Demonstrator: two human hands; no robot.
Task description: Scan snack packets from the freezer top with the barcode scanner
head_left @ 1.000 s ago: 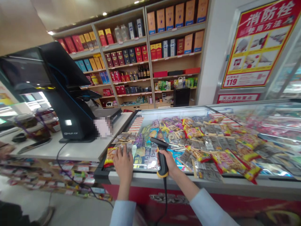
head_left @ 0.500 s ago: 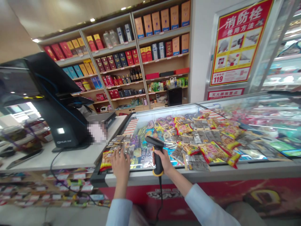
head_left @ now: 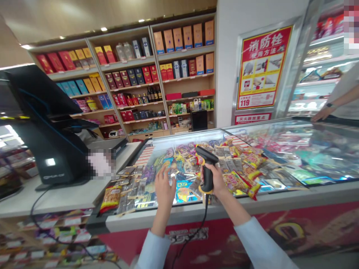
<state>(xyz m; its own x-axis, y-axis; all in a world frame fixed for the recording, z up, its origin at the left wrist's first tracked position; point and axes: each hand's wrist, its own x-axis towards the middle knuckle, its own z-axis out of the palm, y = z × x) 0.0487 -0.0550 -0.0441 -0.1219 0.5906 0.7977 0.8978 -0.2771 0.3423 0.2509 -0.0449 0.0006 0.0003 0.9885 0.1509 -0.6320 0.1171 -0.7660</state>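
head view: looking forward and down across a shop counter at my own two hands.
left hand: my left hand (head_left: 165, 188) is raised over the middle of the pile, with my fingers (head_left: 169, 178) lightly spread and slightly curled. nothing shows between them, and i can't tell whether the tips touch anything.
right hand: my right hand (head_left: 216, 179) is closed firmly around the grip of a handheld barcode scanner (head_left: 206, 160).
scanner: it is black with a yellow collar at the base, held above the pile with its head angled forward and to the left. its black cable (head_left: 203, 216) drops past the front edge.
packets: snack packets (head_left: 179, 183) lie spread under both hands across a glass-topped chest freezer (head_left: 252, 208); i can't tell if they are on or under the glass. a red-and-yellow packet (head_left: 110, 198) lies nearest the left end.
around: a black pos terminal (head_left: 47, 149) stands on a white counter (head_left: 61, 200) to my left. shelves of boxed liquor (head_left: 123, 74) fill the back wall, and a co-worker's hand (head_left: 319, 117) rests on the far glass.
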